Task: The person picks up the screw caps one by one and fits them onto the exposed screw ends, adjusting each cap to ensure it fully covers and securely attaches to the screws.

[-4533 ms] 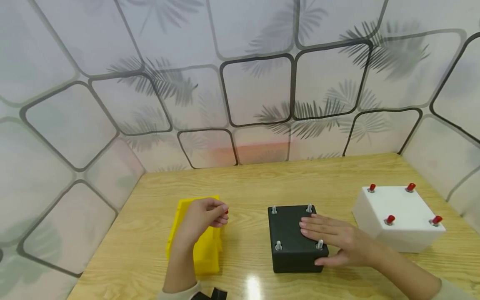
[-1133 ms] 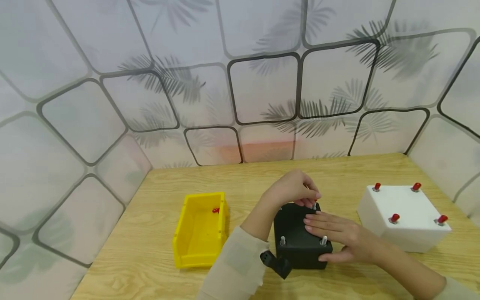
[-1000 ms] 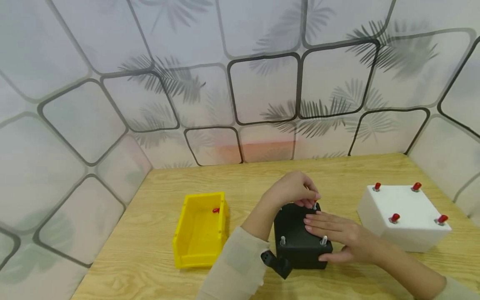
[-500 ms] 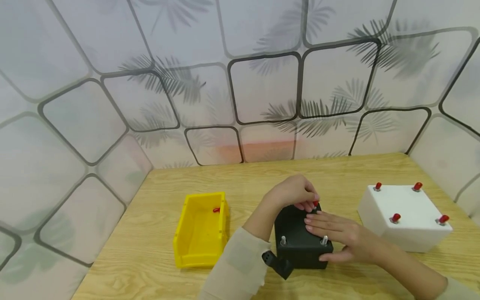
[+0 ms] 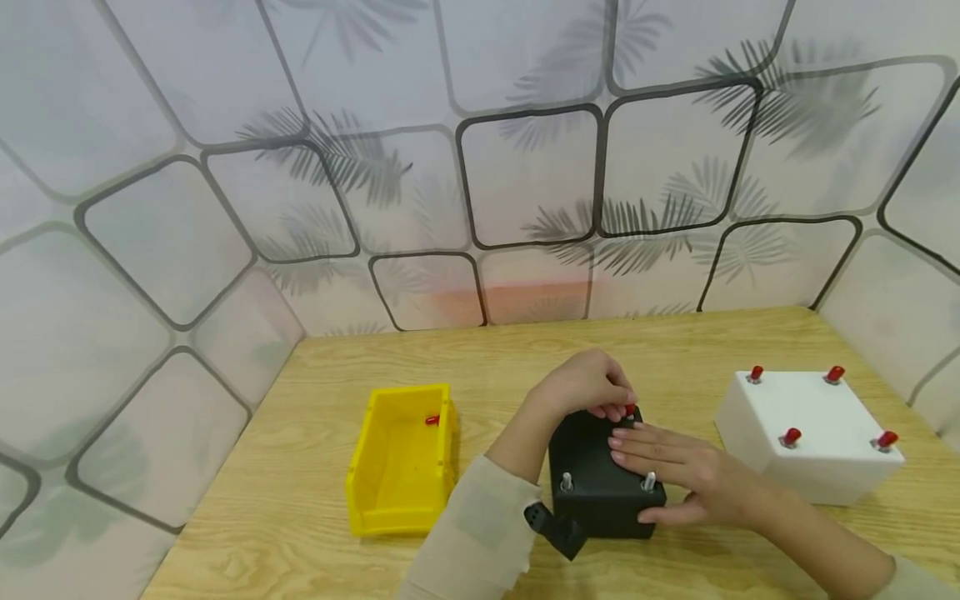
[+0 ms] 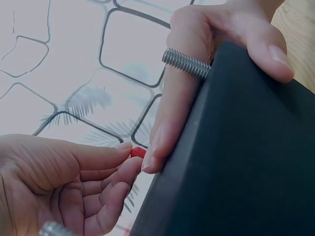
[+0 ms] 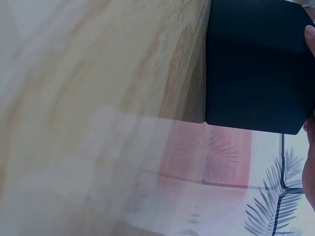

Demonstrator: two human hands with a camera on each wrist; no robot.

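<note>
My left hand pinches a small red cap between thumb and forefinger, at the far right bolt of a black box. The left wrist view shows that red cap too, its lower end hidden by fingers. My right hand lies on the box's top with straight fingers, the thumb against its near side. Along the near edge stand two bare threaded bolts, one at the left corner and one at the right. My left hand hides the far left corner.
A yellow bin left of the box has a red cap inside. On the right stands a white box with a red cap on each corner bolt. A patterned wall closes off the wooden table behind.
My left hand has gone from the yellow bin to the black box's far right bolt, carrying a red cap. Over the last second the fingers shifted slightly there. The right hand stays put.
</note>
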